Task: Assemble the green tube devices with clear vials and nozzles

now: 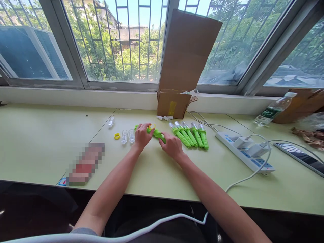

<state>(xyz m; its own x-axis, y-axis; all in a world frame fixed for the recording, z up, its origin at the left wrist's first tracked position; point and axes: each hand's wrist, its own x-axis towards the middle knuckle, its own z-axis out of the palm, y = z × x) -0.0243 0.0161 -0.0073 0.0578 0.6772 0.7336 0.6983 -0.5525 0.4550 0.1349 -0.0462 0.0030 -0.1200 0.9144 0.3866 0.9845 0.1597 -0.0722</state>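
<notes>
My left hand (143,136) is closed in a pinch on a yellow ring (152,126), at the top end of a green handle. In my right hand (172,145) is that green handle (159,135), gripped near its lower end. Behind my left hand a bit of another green piece (136,127) shows, mostly hidden by the fingers. Left of this hand stand two clear plastic cups (124,137), with a second yellow ring (116,136) beside them. Right of my right hand several green handles with clear tops (192,135) lie in a row.
A cardboard box (172,104) with white pieces (164,118) before it stands by the window. A clear piece (111,122) lies farther left. At right are a power strip (244,153) with cables, a phone (301,157) and a water bottle (274,109). A blurred item (87,163) lies left.
</notes>
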